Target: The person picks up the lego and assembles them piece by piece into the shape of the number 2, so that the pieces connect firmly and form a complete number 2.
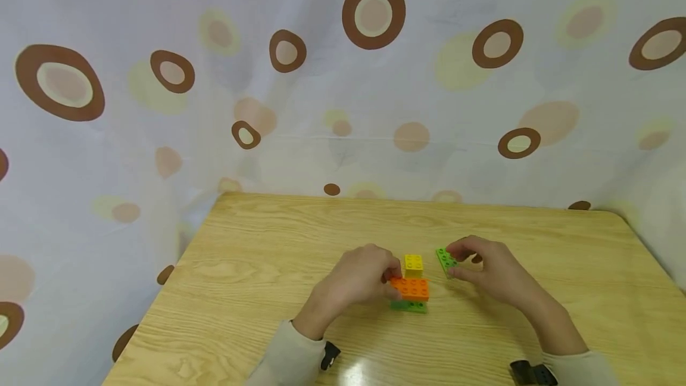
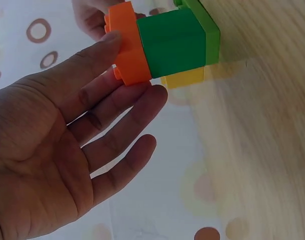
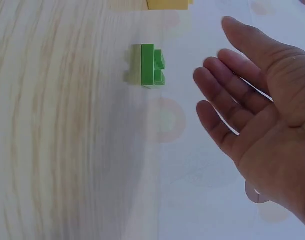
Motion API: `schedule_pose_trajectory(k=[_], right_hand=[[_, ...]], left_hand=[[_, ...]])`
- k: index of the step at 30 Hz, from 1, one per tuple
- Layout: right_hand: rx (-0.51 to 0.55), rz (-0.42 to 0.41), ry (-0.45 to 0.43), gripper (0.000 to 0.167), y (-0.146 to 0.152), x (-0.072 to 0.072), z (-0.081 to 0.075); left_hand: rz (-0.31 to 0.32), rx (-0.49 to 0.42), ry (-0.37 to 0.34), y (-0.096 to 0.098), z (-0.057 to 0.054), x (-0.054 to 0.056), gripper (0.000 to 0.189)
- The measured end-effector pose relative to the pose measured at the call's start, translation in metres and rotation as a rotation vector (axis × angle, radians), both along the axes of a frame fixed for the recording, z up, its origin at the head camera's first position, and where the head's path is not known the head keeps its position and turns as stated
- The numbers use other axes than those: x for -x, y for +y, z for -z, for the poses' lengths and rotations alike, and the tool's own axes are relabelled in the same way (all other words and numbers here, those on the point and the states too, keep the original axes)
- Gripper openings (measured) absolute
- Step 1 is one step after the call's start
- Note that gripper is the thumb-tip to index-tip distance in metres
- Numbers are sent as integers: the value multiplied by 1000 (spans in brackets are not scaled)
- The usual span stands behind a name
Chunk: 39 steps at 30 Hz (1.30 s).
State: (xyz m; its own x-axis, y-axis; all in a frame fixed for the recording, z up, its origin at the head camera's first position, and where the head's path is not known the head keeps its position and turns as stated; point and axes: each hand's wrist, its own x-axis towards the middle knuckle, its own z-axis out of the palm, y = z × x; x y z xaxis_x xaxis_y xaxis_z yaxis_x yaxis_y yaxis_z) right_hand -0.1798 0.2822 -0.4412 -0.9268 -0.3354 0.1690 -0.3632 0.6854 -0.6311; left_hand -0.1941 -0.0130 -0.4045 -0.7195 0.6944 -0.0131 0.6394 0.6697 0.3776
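My left hand (image 1: 356,276) pinches an orange brick (image 1: 415,289) by its end, thumb on the studded side. In the left wrist view a dark green brick (image 2: 172,42) sits beneath the orange one, on a light green plate (image 2: 208,37) at the wooden table. Just behind this stack stands a yellow brick (image 1: 413,264). My right hand (image 1: 490,267) hovers by a second light green plate (image 1: 442,257), thumb and fingers spread and holding nothing. The right wrist view shows this plate (image 3: 148,65) lying studs up, apart from the fingers.
The wooden table (image 1: 257,255) runs back to a white curtain (image 1: 311,100) with brown, yellow and pink spots. The curtain also hangs along the left and right sides. Each wrist wears a dark strap (image 1: 329,355) at the sleeve cuff.
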Motion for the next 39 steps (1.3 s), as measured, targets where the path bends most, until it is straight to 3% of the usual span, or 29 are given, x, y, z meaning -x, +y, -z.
schedule_pose_trajectory(k=[4,11,15,25,32,39], right_hand=[[29,37,63,40,-3,0,4],[107,26,32,61,-17,2,17],[139,-4,28,65,-27,4,22],[180,-64,-43,65,-45,10,25],[168,-79,-74,67,-52,12,28],[175,-57,-100,57,-56,13,30]], left_hand=[[-27,25,10,-8,0,5,24],[-74,36,-25,-24,1,13,22],[-89,14,-75,-33,-1,17,24],[-108,-93,-277,-48,-1,29,48],[-197,-44,-280,-52,9,37,84],[-255,11,-321,-57,15,42,101]])
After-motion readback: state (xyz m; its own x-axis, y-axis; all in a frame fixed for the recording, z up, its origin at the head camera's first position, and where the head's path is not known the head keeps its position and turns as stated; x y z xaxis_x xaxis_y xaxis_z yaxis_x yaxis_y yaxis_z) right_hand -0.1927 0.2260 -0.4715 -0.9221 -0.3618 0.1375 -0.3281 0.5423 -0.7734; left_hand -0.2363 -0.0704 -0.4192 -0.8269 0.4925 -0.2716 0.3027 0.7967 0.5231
